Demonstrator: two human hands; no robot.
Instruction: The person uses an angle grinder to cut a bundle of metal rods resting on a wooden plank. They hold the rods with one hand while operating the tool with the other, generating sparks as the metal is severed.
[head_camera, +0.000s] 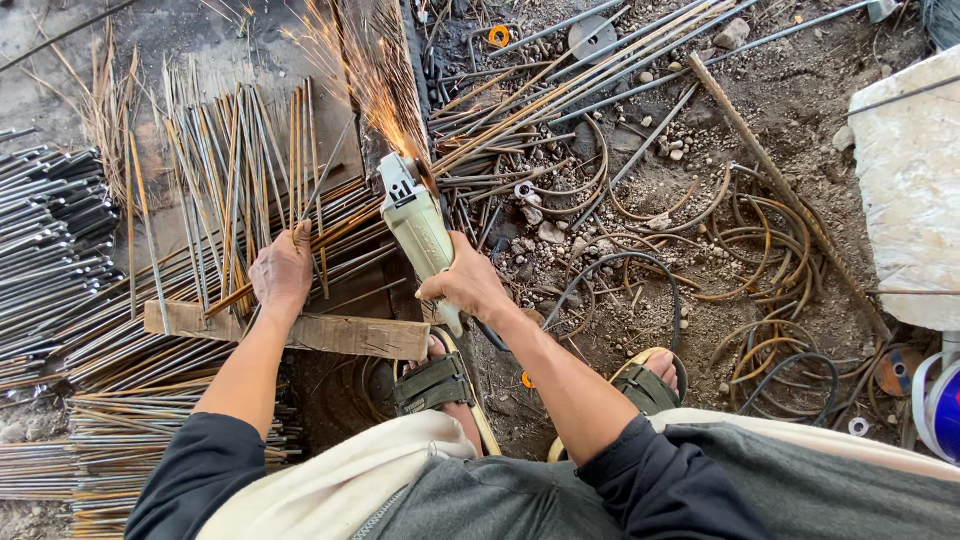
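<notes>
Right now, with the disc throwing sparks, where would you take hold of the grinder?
Probably by the rear body of the grinder, coming from the cord end near the right hand. The body is long and narrow there, and the sparks fly off the far head end, away from it.

Both forearms are bare, with dark sleeves pushed up to the elbows, and both reach forward and away from the body. The left hand (281, 272) lies palm down, fingers spread and stretched ahead, pressing flat, with its wrist straight and in line with the forearm. The right hand (468, 285) sits to the right of the left one and level with it, its fingers curled tight in a closed grip and the knuckles turned up. The right wrist bends slightly inward, and the right forearm slants back to the elbow.
</notes>
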